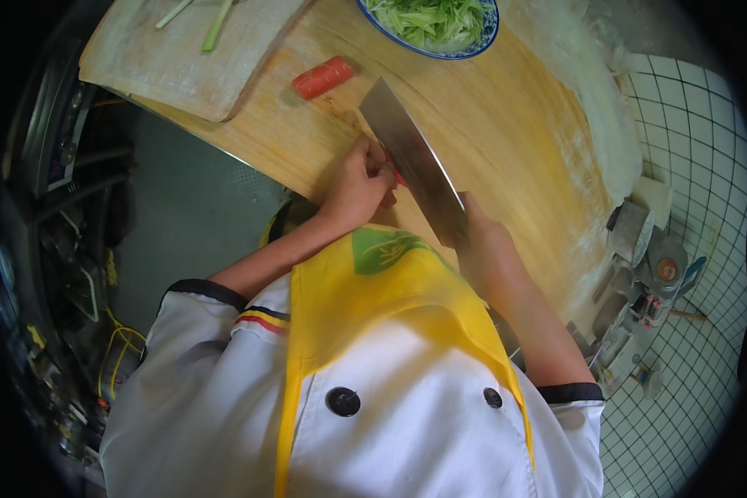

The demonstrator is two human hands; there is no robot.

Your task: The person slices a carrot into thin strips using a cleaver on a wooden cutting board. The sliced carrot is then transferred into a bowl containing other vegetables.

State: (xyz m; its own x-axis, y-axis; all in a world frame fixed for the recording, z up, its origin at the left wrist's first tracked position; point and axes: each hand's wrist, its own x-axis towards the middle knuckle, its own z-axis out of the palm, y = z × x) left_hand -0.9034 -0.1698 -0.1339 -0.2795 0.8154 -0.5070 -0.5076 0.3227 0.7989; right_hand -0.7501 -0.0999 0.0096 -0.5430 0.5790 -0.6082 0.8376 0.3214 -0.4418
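My right hand (487, 239) grips the handle end of a wide Chinese cleaver (414, 165), whose blade tilts up towards the far left. Most of the handle is hidden by my fingers. Just left of the blade, my left hand (362, 177) is curled over a small red piece of carrot (401, 179). Only a sliver of that piece shows between my fingertips and the cleaver, so whether the steel touches it cannot be made out. A thicker peeled carrot chunk (322, 77) lies farther off on the wooden worktop (504, 131).
At the far edge, a blue-rimmed bowl (432, 55) holds shredded green vegetable. A pale board (180, 68) at far left carries green stalks (216, 28). Clear plastic sheeting (597, 106) runs along the right side, beside containers (632, 233) and a tiled wall (691, 124).
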